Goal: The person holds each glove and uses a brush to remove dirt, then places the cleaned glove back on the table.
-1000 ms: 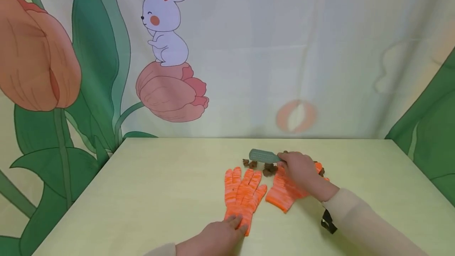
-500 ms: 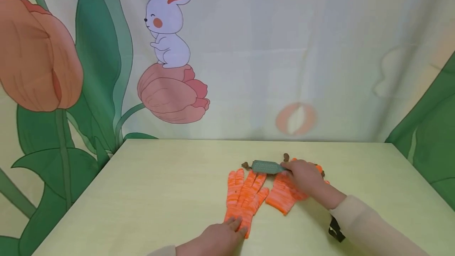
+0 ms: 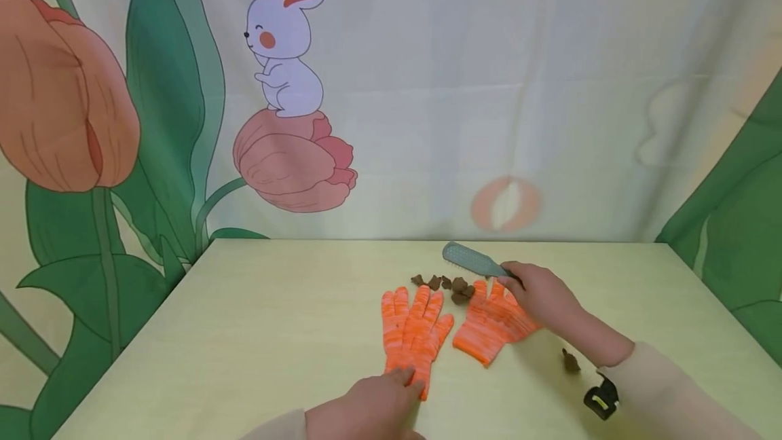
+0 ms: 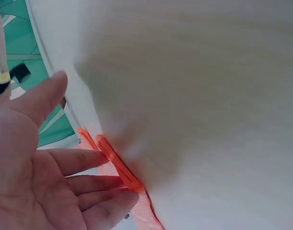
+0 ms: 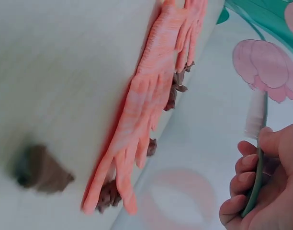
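Observation:
My right hand [image 3: 546, 294] grips the handle of a grey-green brush [image 3: 470, 259], raised above the far part of the table. Its pale bristles [image 5: 255, 115] show blurred in the right wrist view. Below the hand lies an orange knit glove [image 3: 489, 324], its right side partly hidden. A second orange glove [image 3: 412, 331] lies flat to its left, fingers pointing away. On that glove's cuff rest the fingertips of my left hand [image 3: 369, 405]; in the left wrist view its fingers are extended and the thumb stands apart.
Several crumpled brown lumps [image 3: 461, 289] lie beyond the gloves' fingertips. Another brown lump [image 3: 570, 361] sits at right, near my sleeve. A black wrist device [image 3: 601, 399] hangs by the right forearm. A printed cloth [image 3: 397, 121] stands behind the pale table [image 3: 275, 318].
The brush dropped toward the left glove's fingertips, then rose and moved right, uncovering the brown lumps. My right forearm shifted right, and a lump beside it came into view. My left hand stays at the cuff.

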`<state>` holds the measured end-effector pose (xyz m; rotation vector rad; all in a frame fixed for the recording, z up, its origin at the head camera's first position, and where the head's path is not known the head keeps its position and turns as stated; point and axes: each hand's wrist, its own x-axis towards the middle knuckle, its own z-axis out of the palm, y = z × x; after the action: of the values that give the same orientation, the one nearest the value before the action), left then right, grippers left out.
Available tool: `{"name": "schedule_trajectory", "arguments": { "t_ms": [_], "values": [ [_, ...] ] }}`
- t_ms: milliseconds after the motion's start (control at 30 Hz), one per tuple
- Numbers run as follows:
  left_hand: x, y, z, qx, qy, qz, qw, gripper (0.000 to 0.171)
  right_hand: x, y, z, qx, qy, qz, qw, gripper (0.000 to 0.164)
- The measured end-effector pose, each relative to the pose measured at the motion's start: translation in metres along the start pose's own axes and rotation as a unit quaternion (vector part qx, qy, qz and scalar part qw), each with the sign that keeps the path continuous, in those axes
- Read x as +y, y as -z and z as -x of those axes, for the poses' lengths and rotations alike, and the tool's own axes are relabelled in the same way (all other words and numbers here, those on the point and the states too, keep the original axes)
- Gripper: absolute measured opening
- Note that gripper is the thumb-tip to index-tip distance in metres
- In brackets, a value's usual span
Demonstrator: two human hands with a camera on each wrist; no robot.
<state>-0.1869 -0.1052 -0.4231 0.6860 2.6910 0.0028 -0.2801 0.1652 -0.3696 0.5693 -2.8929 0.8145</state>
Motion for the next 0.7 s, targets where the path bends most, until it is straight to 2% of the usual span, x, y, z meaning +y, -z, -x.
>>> {"name": "schedule_trajectory", "arguments": {
  "t_ms": [100,167,300,400,567,633,700],
  "values": [
    [0.012,0.012,-0.001,0.009,0.011,0.02,0.9997,0.071,0.007,0.008,0.015,-0.012,-0.004,0.006,1.0,0.025],
    [0.02,0.019,-0.005,0.015,0.004,0.02,0.9997,0.073,0.013,0.012,0.025,-0.021,-0.008,0.014,1.0,0.026],
    [0.039,0.03,-0.022,0.049,-0.041,-0.02,0.9977,0.074,0.027,0.018,0.042,-0.026,-0.022,0.019,0.999,0.031],
    [0.051,0.032,-0.038,0.069,-0.067,-0.053,0.994,0.071,0.037,0.021,0.051,-0.022,-0.033,0.013,0.999,0.031],
    [0.063,0.024,-0.058,0.068,-0.086,-0.073,0.9913,0.061,0.051,0.022,0.062,-0.021,-0.053,0.008,0.998,0.032],
    [0.065,0.013,-0.064,0.061,-0.108,-0.073,0.9896,0.055,0.056,0.024,0.067,-0.019,-0.059,0.011,0.998,0.033],
    [0.063,-0.005,-0.075,0.057,-0.146,-0.081,0.9844,0.054,0.061,0.026,0.071,-0.015,-0.062,0.013,0.998,0.032]
  ]
}}
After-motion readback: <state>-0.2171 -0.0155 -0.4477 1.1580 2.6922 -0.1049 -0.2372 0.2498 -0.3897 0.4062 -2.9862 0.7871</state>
